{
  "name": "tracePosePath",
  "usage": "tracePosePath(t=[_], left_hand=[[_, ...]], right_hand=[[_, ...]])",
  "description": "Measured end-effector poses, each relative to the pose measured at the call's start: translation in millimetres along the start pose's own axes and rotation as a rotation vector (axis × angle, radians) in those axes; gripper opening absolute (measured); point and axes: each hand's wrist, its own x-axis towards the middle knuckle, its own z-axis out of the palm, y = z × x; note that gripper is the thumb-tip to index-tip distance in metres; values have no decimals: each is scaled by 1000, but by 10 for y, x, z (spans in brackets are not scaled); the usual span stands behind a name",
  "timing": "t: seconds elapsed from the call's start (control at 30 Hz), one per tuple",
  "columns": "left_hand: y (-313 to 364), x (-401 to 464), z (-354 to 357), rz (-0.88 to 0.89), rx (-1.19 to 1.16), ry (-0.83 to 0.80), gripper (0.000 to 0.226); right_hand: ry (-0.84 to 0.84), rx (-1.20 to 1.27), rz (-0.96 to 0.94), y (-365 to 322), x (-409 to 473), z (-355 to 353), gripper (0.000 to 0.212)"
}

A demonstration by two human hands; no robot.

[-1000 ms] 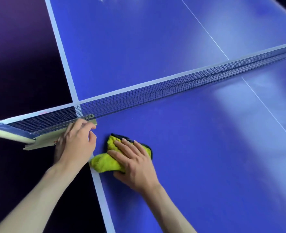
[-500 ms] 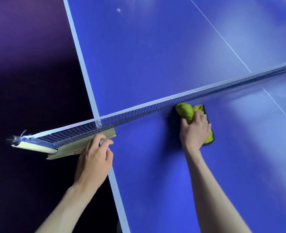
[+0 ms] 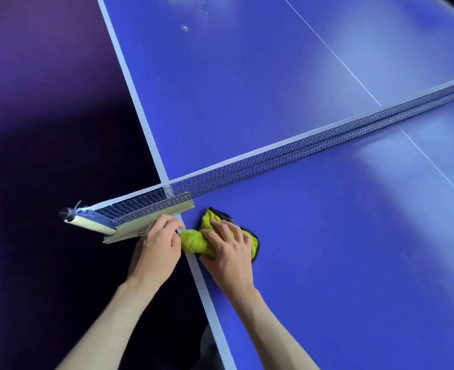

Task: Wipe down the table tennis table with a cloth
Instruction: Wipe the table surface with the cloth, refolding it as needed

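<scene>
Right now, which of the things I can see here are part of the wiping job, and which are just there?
Part of the job:
- yellow cloth, pressed to the surface under the right hand
- blue table top
- left hand, resting at the table's edge by the net clamp

Just there:
- net
- net post sticking out past the edge

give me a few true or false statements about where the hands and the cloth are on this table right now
1. The right hand presses the yellow cloth on the near half of the table. True.
2. The cloth lies beyond the net. False: it lies on the near side.
3. The left hand rests by the net clamp. True.
4. The left hand lifts the cloth off the table. False: the cloth lies flat under the right hand.
</scene>
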Motion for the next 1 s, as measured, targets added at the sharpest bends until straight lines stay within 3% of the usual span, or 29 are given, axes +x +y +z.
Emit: tracePosePath(t=[0.2, 0.33, 0.57, 0.77, 1.0], left_hand=[[5, -355, -378, 19, -34, -36, 30], [21, -672, -714, 34, -87, 5, 32], [76, -1325, -1457, 186, -17, 8, 27], [14, -1767, -1969, 262, 126, -112, 23], [-71, -2174, -2386, 277, 206, -175, 25]], right_hand=[[-127, -21, -1, -312, -636, -32, 53], [-157, 78, 138, -533, -1108, -179, 48], [26, 249, 263, -1255, -1664, -750, 47], [175, 301, 339, -1862, -1999, -1077, 49], [237, 331, 375, -2272, -2454, -1298, 52]])
